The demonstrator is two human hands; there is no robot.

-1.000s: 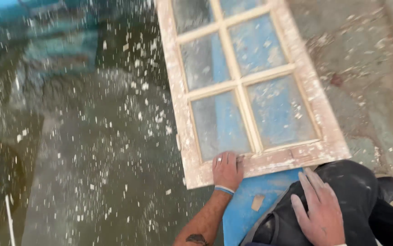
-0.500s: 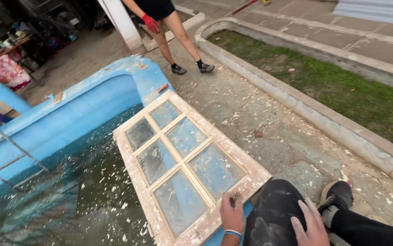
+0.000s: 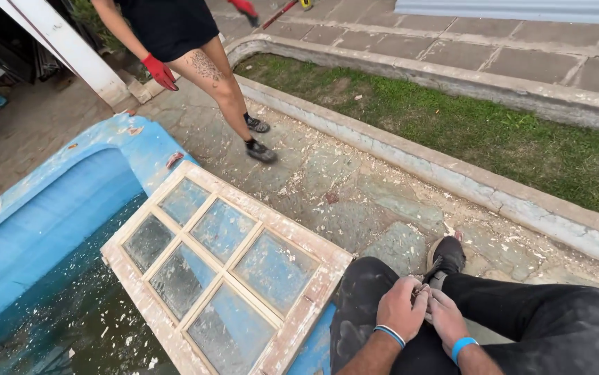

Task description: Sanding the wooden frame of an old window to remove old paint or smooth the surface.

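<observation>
Head view: your left hand (image 3: 402,307) and right hand (image 3: 445,318) are together over your knee, fingers pinched narrow around something small; what it is, you cannot tell from here. The window frame (image 3: 224,267) lies untouched just left of your hands, over the blue pool edge (image 3: 108,149), its paint largely stripped. Flakes litter the paving (image 3: 355,201). Another person stands well beyond.

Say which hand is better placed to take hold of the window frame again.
Left, probably. The left hand sits on the frame's side, nearer the window frame corner. The right hand lies beyond it, away from the frame. Both are clasped together over the knees.
</observation>
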